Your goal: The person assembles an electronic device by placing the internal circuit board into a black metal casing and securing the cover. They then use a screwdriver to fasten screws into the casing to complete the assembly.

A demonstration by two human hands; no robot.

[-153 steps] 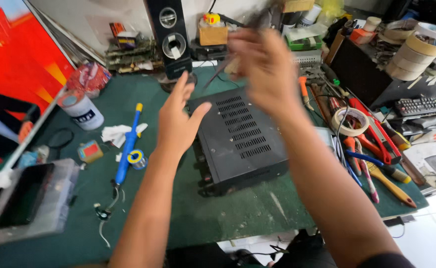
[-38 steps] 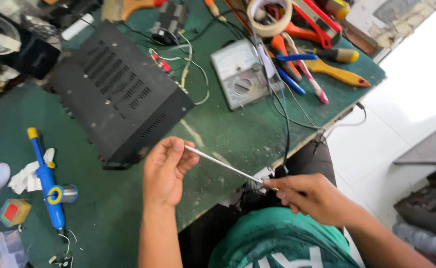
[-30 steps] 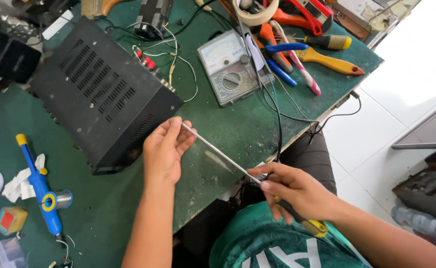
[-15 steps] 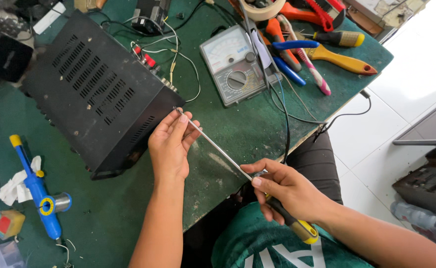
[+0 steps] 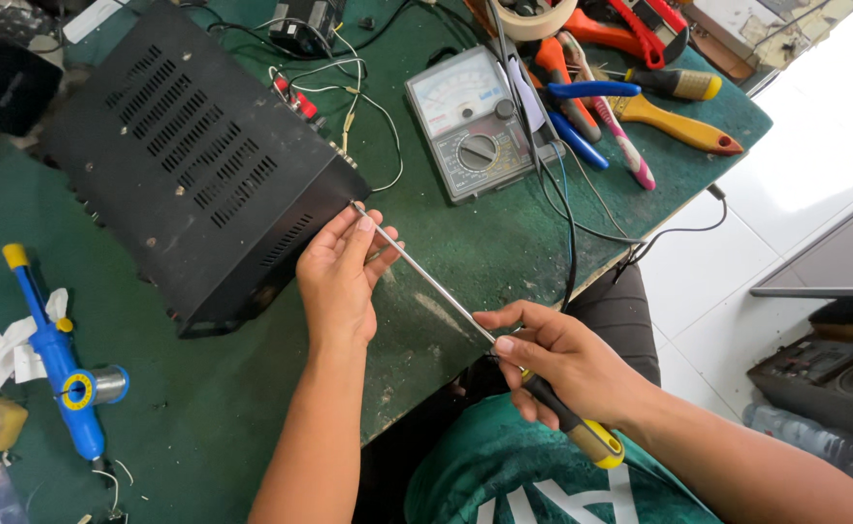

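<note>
A: Where was the long steel-shafted screwdriver w/ black-yellow handle (image 5: 465, 315)?
B: Tip at the black vented metal amp box's (image 5: 193, 165) corner, over the green worktop (image 5: 465, 252).
A: Hands?
B: Right hand (image 5: 567, 364) wrapped round the handle; left hand (image 5: 339, 277) pinched the shaft nr the tip.

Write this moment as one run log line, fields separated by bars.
right hand: grips screwdriver handle | left hand: guides shaft | tip: at black metal case edge | surface: green table
</note>
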